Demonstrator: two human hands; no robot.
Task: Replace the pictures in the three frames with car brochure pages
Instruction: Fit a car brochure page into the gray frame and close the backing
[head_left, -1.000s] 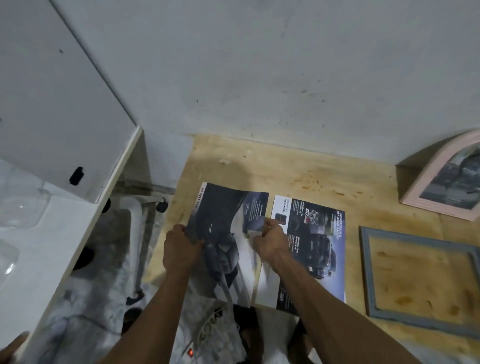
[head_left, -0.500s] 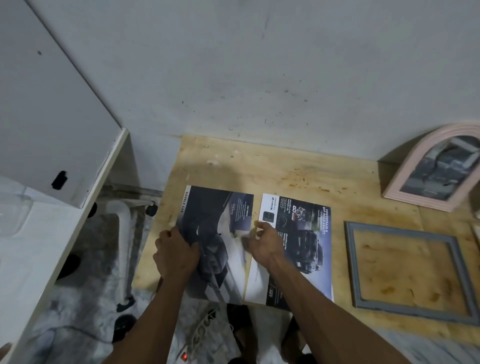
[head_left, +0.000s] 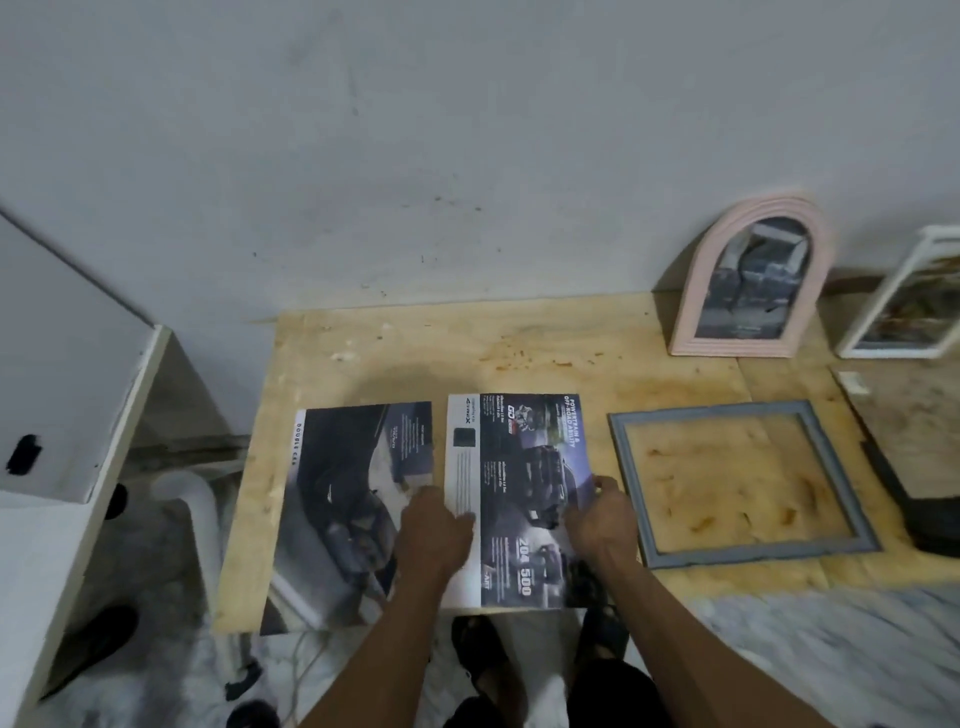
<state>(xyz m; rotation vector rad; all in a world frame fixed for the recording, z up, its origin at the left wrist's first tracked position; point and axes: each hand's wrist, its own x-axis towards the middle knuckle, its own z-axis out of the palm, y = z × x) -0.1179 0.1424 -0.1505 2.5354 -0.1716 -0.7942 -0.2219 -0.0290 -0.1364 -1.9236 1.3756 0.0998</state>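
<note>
Glossy paper is what must be handled: two car brochure pages lie flat, side by side, on the plywood board (head_left: 519, 338). The right-hand page (head_left: 511, 467) is held at both long edges: its left edge is pressed by the left hand (head_left: 434, 530), fingers curled over it, and its right edge is pinched by the right hand (head_left: 602, 517). The darker page (head_left: 337, 499) lies untouched. Such a sheet is judged light, limp and easily creased, so two opposite edges are best held. An empty grey frame (head_left: 628, 467) lies just beside.
</note>
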